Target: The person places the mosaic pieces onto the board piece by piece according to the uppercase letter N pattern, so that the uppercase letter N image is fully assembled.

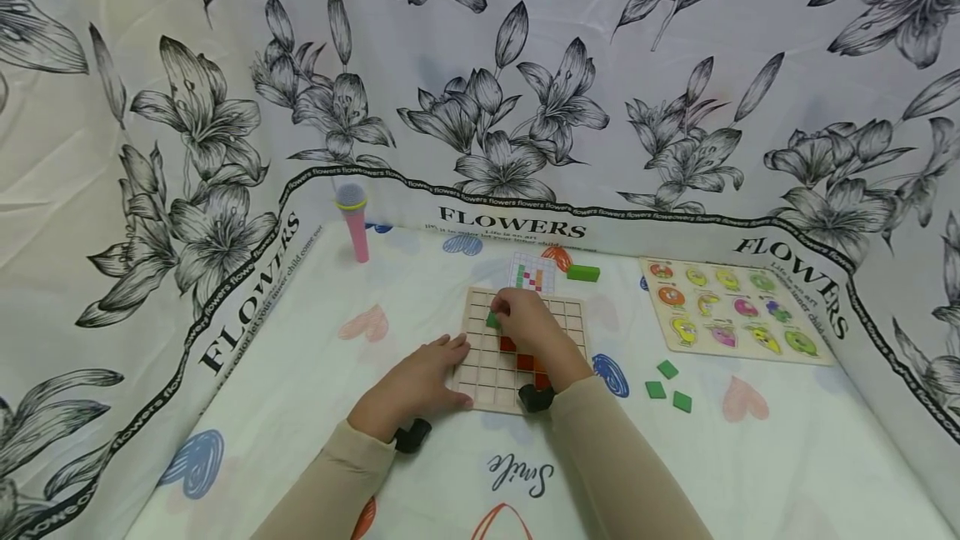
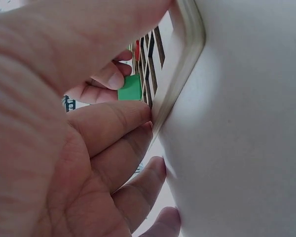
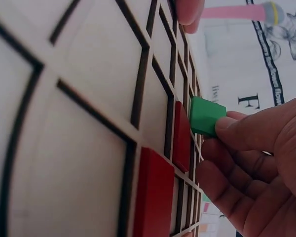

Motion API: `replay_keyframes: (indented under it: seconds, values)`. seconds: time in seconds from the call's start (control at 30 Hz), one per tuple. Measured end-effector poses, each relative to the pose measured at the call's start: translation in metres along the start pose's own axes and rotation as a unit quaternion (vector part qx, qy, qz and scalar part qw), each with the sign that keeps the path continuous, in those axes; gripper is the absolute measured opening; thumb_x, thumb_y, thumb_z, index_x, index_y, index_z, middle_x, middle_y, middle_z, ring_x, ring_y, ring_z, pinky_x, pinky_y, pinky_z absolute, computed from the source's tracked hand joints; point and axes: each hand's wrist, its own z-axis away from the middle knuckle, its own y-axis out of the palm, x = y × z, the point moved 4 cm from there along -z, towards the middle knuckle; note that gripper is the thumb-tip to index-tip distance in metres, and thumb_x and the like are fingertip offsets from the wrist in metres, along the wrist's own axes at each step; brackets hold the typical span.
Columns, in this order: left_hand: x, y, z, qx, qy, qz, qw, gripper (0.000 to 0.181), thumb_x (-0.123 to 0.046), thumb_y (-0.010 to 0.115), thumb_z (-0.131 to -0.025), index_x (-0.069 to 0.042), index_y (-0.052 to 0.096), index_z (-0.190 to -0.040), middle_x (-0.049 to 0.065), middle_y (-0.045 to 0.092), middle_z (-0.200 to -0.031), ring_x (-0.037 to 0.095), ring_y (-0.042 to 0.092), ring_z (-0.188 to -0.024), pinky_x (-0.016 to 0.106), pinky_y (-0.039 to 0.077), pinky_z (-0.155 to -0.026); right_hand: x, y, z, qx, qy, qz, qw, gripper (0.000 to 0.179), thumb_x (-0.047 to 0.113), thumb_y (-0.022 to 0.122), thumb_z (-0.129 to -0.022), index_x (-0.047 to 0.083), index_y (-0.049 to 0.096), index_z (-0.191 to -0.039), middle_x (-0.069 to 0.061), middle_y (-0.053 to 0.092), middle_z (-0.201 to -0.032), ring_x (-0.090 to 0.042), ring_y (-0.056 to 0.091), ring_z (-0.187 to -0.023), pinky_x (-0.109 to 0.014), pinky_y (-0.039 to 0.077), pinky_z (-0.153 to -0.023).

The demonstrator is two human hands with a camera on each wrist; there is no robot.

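Note:
A light wooden grid board (image 1: 480, 373) lies on the table in front of me. My right hand (image 1: 536, 327) is over its upper part, pinching a green square tile (image 3: 206, 116) between thumb and finger. The tile stands tilted at the grid, close beside a red tile (image 3: 180, 140) set in a cell. Another red tile (image 3: 154, 192) sits nearer the right wrist camera, and orange tiles (image 1: 541, 379) show partly under the right wrist. My left hand (image 1: 416, 382) rests at the board's left edge, fingers spread and fingertips against the rim (image 2: 180, 74).
Behind the board lie a pattern card (image 1: 534, 273) with coloured squares and a green block (image 1: 583, 273). Several loose green tiles (image 1: 656, 390) lie to the right, below a fruit puzzle board (image 1: 720, 307). A pink toy microphone (image 1: 357, 227) stands at the back left.

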Motion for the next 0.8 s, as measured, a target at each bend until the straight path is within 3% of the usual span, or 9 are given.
replay_keyframes:
  seconds: [0.3,0.57,0.8]
  values:
    - [0.001,0.001,-0.002,0.001,-0.001,-0.005,1.0000,0.090,-0.035,0.093,-0.087,-0.013,0.051,-0.164,0.001,0.040,-0.176,0.037,0.031,-0.166,0.062,0.035,-0.130,-0.002,0.007,0.000,0.019,0.007,0.044,0.9988,0.005,0.015,0.072,-0.106,0.016,0.077,-0.107,-0.001,0.075,-0.109,-0.020,0.065,-0.099,-0.044,0.058,-0.098]
    - [0.001,0.000,-0.001,-0.002,0.002,-0.002,1.0000,0.090,-0.035,0.094,-0.086,-0.011,0.053,-0.163,0.002,0.041,-0.176,0.038,0.033,-0.165,0.063,0.036,-0.129,0.000,0.010,0.000,0.006,-0.001,0.087,0.9962,0.007,0.013,0.075,-0.103,0.015,0.081,-0.107,-0.002,0.075,-0.115,-0.020,0.067,-0.105,-0.045,0.059,-0.102]
    - [-0.001,0.000,-0.001,-0.002,-0.002,-0.003,1.0000,0.090,-0.034,0.094,-0.087,-0.012,0.052,-0.163,0.001,0.041,-0.176,0.038,0.033,-0.165,0.063,0.036,-0.129,0.000,0.006,0.005,-0.002,0.013,0.075,0.9971,0.010,0.015,0.074,-0.105,0.015,0.081,-0.112,-0.004,0.074,-0.119,-0.022,0.066,-0.108,-0.046,0.058,-0.105]
